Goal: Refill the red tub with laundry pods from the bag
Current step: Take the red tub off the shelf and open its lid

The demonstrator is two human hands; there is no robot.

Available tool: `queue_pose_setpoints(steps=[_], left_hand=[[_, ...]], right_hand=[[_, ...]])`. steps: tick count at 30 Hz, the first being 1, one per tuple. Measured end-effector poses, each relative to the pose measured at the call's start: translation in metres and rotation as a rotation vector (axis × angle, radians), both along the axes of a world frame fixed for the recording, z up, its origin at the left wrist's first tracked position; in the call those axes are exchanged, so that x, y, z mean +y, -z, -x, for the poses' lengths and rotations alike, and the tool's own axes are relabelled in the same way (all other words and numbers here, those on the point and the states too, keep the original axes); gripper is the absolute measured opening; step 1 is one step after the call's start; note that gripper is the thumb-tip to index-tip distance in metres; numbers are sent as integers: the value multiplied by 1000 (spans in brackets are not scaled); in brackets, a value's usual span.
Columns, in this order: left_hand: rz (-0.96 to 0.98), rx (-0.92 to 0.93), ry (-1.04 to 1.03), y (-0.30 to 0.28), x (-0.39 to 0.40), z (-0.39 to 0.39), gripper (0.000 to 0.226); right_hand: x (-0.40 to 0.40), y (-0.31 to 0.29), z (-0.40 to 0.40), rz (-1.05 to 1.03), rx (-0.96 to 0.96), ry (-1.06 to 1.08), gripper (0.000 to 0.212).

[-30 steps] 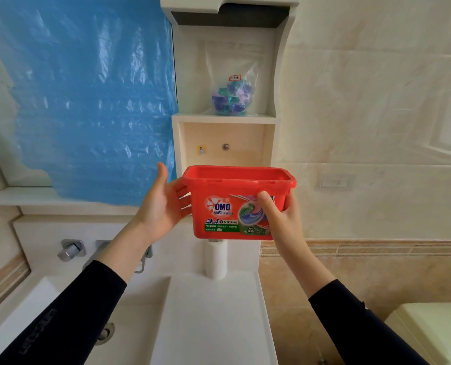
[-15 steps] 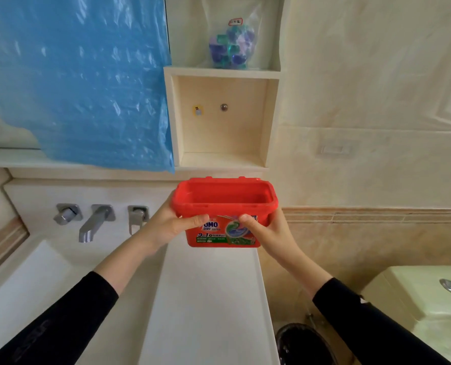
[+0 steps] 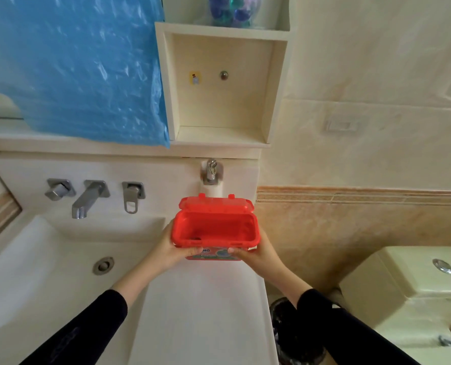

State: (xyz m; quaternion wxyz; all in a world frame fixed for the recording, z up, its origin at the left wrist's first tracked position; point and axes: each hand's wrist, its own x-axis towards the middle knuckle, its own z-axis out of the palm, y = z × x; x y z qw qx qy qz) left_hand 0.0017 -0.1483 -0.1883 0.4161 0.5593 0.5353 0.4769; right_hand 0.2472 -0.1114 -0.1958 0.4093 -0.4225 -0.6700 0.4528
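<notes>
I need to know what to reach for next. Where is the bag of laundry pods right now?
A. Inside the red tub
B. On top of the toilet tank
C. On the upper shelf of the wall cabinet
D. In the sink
C: the bag of laundry pods sits on the upper shelf, above the red tub that both hands hold.

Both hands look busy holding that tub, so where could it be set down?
Bare counter lies below the red tub, between sink and bin. The open cubby is bare too. The shelf above holds the pod bag.
</notes>
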Motion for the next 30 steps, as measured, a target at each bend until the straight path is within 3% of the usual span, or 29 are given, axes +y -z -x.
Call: queue_pose_setpoints(steps=[3,13,16,18,21,25,27,30], left_hand=[[37,-8,6,17,-2,1,86],[154,-17,-29,63,-3,2,88],[197,-33,-50,76,-5,3,73],[217,-19,-50,83,-7,4,66],[216,46,-4,85,-13,9,75],[221,132,53,82,-19,24,76],[281,184,-37,79,-19,35,77],[290,234,-173,64,-13,53,39]], right_hand=[[0,20,1,101,-31,14,59],[-1,49,0,218,-95,5,48],[-4,58,-1,226,-90,14,48],[-4,64,-2,256,-95,5,52],[-3,74,-8,297,-157,-22,70],[3,76,-28,309,-425,-68,90],[9,70,-37,289,-532,-91,79],[20,46,-46,236,-507,-7,53]])
